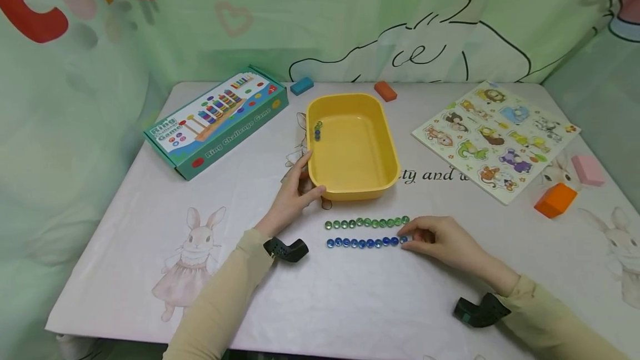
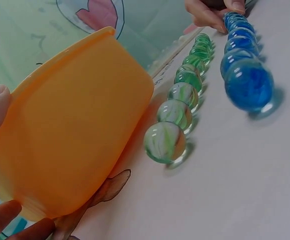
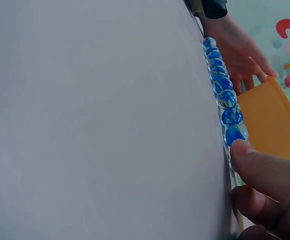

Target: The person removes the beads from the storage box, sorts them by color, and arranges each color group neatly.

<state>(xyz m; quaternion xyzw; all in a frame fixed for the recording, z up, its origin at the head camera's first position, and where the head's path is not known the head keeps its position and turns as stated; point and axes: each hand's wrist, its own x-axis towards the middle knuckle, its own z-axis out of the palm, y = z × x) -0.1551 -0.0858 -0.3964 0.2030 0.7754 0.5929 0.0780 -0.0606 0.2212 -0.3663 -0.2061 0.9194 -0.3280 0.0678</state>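
My left hand [image 1: 286,200] grips the near left corner of a yellow plastic tub [image 1: 355,154], thumb by the rim and fingers along its side. Inside, a few green and blue marbles [image 1: 317,135] lie by the left wall. In front of the tub run two rows on the tabletop: green glass marbles [image 1: 367,222] behind, blue glass marbles [image 1: 370,243] nearer me. At the right end of the blue row, my right hand [image 1: 445,240] pinches a blue marble [image 1: 404,240] between thumb and finger. In the right wrist view the thumb partly covers this end.
A green ring game box [image 1: 235,132] lies at the back left. To the right is an animal puzzle board [image 1: 495,138], with an orange block [image 1: 556,200] and a pink block [image 1: 588,170] beside it. Blue [image 1: 301,86] and red-orange blocks [image 1: 385,91] sit behind the tub.
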